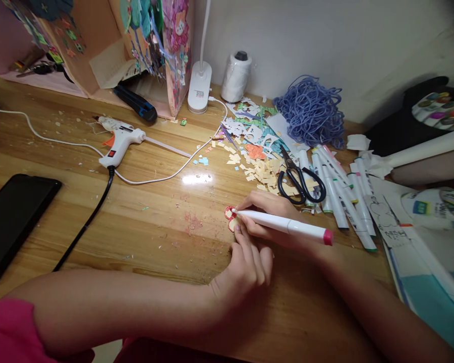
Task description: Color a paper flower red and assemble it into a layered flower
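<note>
A small cutout (pixel 232 225) with rounded lobes, pale inside and red along its edges, is lying on the table (pixel 155 242) right at the fingertips of both hands. The left hand (pixel 247 264) is pressing on the cutout's near edge with a fingertip, its other fingers curling toward the palm. The right hand (pixel 276 206) is pinching a white marker (pixel 272 220) between thumb and fingers, and the tip seems to be meeting the cutout (fingers are crowding it, so exact contact is hard to tell).

For neat work, the left fingertip should be bearing down firmly while staying clear of the red, and the marker should be travelling lightly along the edge, since so small a piece could easily be slipping.

Just beyond the right hand, black scissors (pixel 297 174) are lying partly over paper scraps (pixel 265 171); to its right, loose markers (pixel 335 191) are lying in a heap.

Well ahead and left of the left hand, a decorated box (pixel 94 30) is standing open, holding papers (pixel 108 65), with a cutter (pixel 136 105) lying at its opening. Far right of the right hand, a black holder (pixel 391 118) is holding many coloured ends (pixel 439 115), probably more markers.
</note>
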`<state>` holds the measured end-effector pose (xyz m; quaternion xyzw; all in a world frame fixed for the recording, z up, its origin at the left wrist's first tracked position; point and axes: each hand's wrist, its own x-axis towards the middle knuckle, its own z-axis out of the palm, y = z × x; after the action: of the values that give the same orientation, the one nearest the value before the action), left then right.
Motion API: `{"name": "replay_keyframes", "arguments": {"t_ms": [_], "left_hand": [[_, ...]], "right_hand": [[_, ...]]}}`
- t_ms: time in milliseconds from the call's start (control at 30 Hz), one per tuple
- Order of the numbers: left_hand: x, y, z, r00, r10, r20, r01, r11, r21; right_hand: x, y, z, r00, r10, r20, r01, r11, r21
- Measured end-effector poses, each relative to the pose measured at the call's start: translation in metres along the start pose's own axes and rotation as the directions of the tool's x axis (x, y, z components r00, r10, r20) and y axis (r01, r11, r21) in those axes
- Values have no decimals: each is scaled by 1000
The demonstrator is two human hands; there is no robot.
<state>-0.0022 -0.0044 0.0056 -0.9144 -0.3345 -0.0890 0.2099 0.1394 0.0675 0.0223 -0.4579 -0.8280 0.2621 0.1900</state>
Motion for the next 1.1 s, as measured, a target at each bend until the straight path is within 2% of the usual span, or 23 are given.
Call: {"name": "replay_keyframes", "arguments": {"t_ms": [267,533,767,933,1100], "left_hand": [[2,0,-2,999,-33,-43,34,999,29],[3,-1,-2,999,-28,-36,30,999,44],[3,-1,-3,1000,-16,-21,17,999,51],[3,0,-1,998,-35,-45,36,999,38],[2,-1,-3,999,-24,-31,26,998,49]], "right_hand": [[0,-4,-4,988,151,35,-155,977,149],[-1,-1,-2,974,224,42,-226,923,312],[1,-3,-1,968,247,48,-246,892,379],[0,0,2,972,231,39,-230,910,345],[0,-3,0,984,178,-3,-173,958,228]]}}
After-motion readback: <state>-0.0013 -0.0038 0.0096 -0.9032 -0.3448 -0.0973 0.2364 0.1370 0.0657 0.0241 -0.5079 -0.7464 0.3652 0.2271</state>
